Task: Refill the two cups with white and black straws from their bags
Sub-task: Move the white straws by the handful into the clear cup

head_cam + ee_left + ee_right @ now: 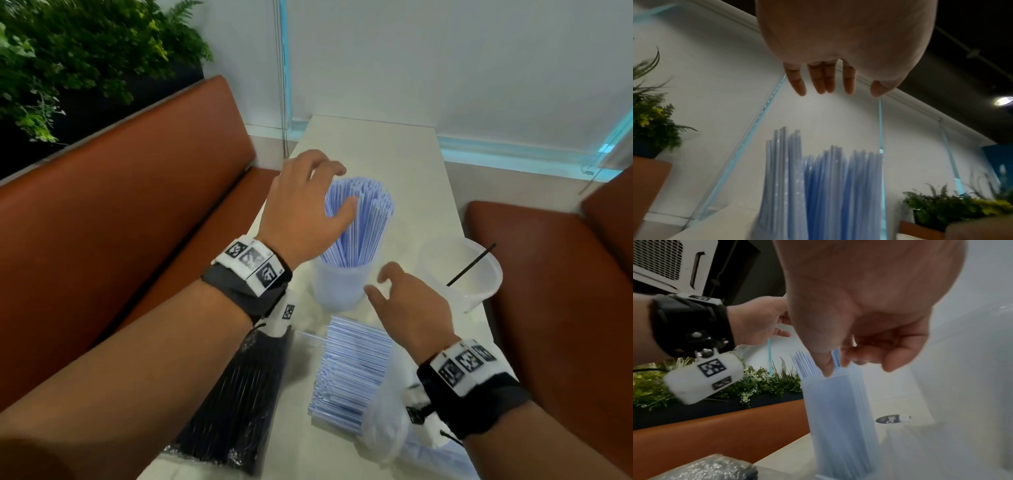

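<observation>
White straws fill cup between both grips. Left hand spread wide above, right hand loose, holding nothing. Second cup, right of right hand: one black straw. Black bag near left forearm, untouched: roughly half done.

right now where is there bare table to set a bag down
Bare: the far end of the table, beyond the cup of white straws. Crowded: the near half, with the black straw bag, loose white straws and the near-empty cup at right.

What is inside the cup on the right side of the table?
The right cup holds one black straw leaning over its rim. Nothing else shows inside; its translucent wall blurs the bottom.
</observation>
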{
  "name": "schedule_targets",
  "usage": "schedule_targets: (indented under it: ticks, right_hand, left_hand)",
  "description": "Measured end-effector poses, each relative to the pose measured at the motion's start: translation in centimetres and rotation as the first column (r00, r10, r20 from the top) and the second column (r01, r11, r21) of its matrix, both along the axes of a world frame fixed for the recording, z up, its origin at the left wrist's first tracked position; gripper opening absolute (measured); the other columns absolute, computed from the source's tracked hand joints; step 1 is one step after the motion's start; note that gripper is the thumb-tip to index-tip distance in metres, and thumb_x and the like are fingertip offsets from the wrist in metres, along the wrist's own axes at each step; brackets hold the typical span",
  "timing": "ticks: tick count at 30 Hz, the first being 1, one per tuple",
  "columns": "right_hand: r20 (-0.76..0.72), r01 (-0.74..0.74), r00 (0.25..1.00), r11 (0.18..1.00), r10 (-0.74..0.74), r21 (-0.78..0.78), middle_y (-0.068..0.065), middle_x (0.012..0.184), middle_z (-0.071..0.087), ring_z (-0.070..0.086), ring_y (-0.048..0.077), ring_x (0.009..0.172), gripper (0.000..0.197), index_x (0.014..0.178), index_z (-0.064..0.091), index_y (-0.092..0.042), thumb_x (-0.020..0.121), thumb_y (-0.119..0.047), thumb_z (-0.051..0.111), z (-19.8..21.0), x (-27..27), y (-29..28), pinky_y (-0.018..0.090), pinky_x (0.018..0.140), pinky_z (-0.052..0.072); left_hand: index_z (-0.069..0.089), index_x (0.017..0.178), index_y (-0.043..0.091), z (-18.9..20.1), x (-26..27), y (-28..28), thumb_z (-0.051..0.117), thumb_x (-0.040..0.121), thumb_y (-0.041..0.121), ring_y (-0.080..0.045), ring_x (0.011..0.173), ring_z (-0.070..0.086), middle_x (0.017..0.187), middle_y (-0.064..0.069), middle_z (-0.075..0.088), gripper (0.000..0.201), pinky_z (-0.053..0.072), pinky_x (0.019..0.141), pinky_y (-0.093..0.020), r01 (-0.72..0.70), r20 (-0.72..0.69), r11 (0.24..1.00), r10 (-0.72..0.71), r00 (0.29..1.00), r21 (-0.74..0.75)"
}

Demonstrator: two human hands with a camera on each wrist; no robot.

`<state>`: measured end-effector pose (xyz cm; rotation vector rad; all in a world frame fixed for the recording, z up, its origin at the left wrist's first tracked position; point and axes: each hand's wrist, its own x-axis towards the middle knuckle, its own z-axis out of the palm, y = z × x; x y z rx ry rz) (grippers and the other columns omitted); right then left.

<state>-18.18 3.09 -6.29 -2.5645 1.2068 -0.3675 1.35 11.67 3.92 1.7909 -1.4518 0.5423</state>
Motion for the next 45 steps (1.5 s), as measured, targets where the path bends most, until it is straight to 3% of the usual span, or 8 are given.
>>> schedule_targets:
  ticks: [5,9,13,19,24,34,41,45]
  right_hand:
    - [-0.380,0.203,0.912,0.975,-0.156,0.086,-0.002,0.105,0.060,0.061,0.024,0.082,0.056,0.113,0.042,-0.025,0.085,-0.073,0.044,-2.2,-2.8,0.5,0.036,0.063,0.038]
    - [-0.462,0.237,0.875,0.959,-0.142,0.154,-0.004,0.091,0.056,0.054,0.021,0.077,0.055,0.115,0.048,-0.018,0.085,-0.063,0.053,-3.3,-3.4,0.5,0.034,0.066,0.039]
    - [-0.384,0.216,0.914,0.960,-0.134,0.177,-0.005,0.089,0.059,0.054,0.020,0.078,0.021,0.098,0.052,-0.020,0.089,-0.038,0.053,-3.3,-3.5,0.4,0.031,0.067,0.038]
    - [-0.344,0.194,0.932,0.962,-0.118,0.195,-0.010,0.077,0.046,0.052,0.019,0.076,0.023,0.075,0.040,-0.025,0.091,-0.036,0.053,-2.2,-4.0,0.7,0.030,0.065,0.036]
    - [-0.316,0.205,0.940,0.952,-0.127,0.227,-0.012,0.075,0.047,0.053,0.019,0.074,0.019,0.075,0.044,-0.025,0.088,-0.034,0.053,-1.4,-4.2,0.9,0.030,0.060,0.034]
    - [-0.278,0.203,0.952,0.946,-0.130,0.252,0.000,0.131,0.050,0.057,0.025,0.097,0.045,0.142,0.039,-0.035,0.097,-0.041,0.042,-0.9,-4.6,0.6,0.035,0.077,0.039]
    - [-0.231,0.190,0.966,0.932,-0.120,0.308,-0.002,0.134,0.048,0.054,0.020,0.092,0.042,0.142,0.042,-0.043,0.101,-0.044,0.035,-2.1,-4.9,0.1,0.036,0.085,0.044]
    - [-0.290,0.130,0.957,0.930,-0.026,0.344,0.001,0.147,0.046,0.050,0.023,0.128,0.046,0.146,0.044,-0.038,0.103,-0.050,0.033,-2.4,-5.0,-0.4,0.042,0.108,0.040]
  left_hand:
    - [0.061,0.094,0.028,-3.3,-4.7,2.9,0.047,0.094,0.045,-0.010,0.078,0.054,0.085,0.012,0.058,0.022,0.045,0.067,-0.029,0.228,-0.140,0.933,-0.196,0.971,0.277]
    - [0.064,0.117,0.024,-8.7,-7.2,2.9,0.049,0.099,0.044,-0.018,0.105,0.057,0.115,0.003,0.062,0.031,0.050,0.084,-0.037,0.292,-0.188,0.620,-0.229,0.955,0.728]
    - [0.056,0.137,0.013,-12.7,-8.8,2.3,0.055,0.098,0.039,-0.028,0.120,0.049,0.133,-0.007,0.053,0.046,0.047,0.096,-0.043,0.284,-0.157,0.413,-0.316,0.936,0.865]
    - [0.051,0.135,0.012,-14.7,-10.4,0.9,0.055,0.095,0.035,-0.030,0.109,0.053,0.121,-0.009,0.053,0.045,0.044,0.083,-0.040,0.204,-0.083,0.371,-0.318,0.945,0.906]
    - [0.051,0.137,0.012,-15.5,-10.9,0.4,0.056,0.098,0.033,-0.032,0.112,0.056,0.122,-0.011,0.056,0.044,0.048,0.092,-0.042,0.278,-0.185,0.331,-0.286,0.940,0.902]
    - [0.051,0.112,0.013,-12.6,-9.0,0.9,0.052,0.095,0.012,-0.030,0.083,0.065,0.084,-0.002,0.055,0.016,0.038,0.059,-0.035,0.017,0.140,0.457,-0.308,0.941,0.889]
    - [0.047,0.114,0.019,-11.4,-2.6,4.2,0.050,0.098,0.027,-0.026,0.066,0.050,0.073,0.003,0.044,0.018,0.037,0.058,-0.033,-0.065,0.197,0.476,-0.232,0.953,0.877]
    - [0.046,0.106,0.026,-11.4,1.2,6.3,0.049,0.094,0.025,-0.023,0.073,0.056,0.080,0.005,0.050,0.013,0.044,0.063,-0.034,-0.110,0.186,0.469,-0.119,0.975,0.876]
